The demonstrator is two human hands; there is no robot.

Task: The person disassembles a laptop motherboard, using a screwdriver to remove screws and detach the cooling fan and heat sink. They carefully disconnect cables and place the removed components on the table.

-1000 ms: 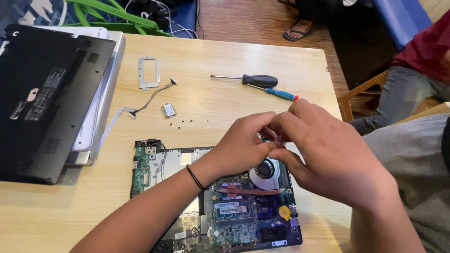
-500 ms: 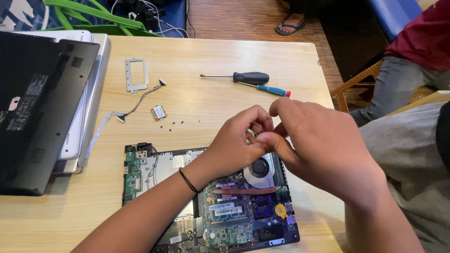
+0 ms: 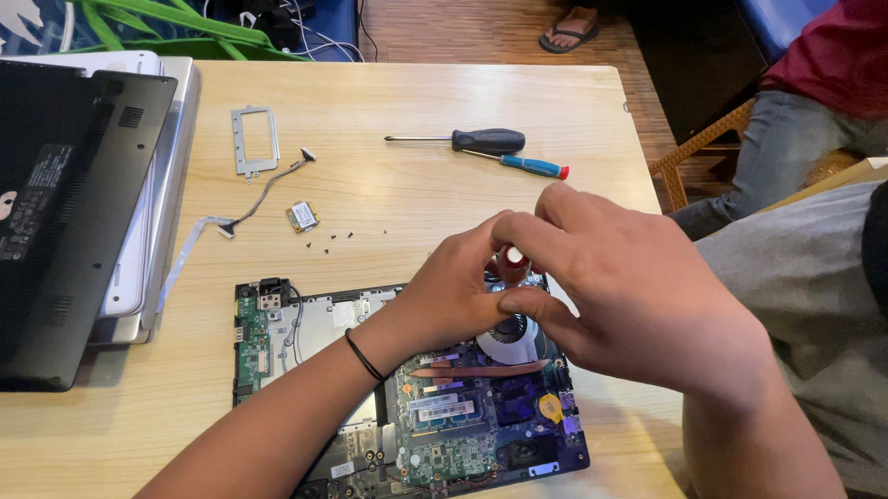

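Observation:
An opened laptop base with its green and blue motherboard (image 3: 299,333) lies on the wooden table in front of me. Both my hands meet above its round cooling fan (image 3: 511,338). My left hand (image 3: 455,293) and my right hand (image 3: 623,292) pinch a small red-handled tool (image 3: 511,260) with a white cap, held upright between the fingertips; its tip is hidden. A copper heat pipe (image 3: 478,369) and a yellow coin cell (image 3: 550,406) lie just below the hands. A black band circles my left wrist.
A black laptop bottom cover (image 3: 49,214) rests on a silver laptop (image 3: 171,170) at left. A metal bracket (image 3: 253,138), ribbon cable (image 3: 255,199), small card (image 3: 302,216), loose screws (image 3: 335,239), a black-handled screwdriver (image 3: 484,140) and a blue-handled one (image 3: 532,165) lie behind. A seated person (image 3: 804,119) is at right.
The view has shifted slightly across the table. My hands stay together over the fan, and the red handle with its white cap now shows between my fingertips.

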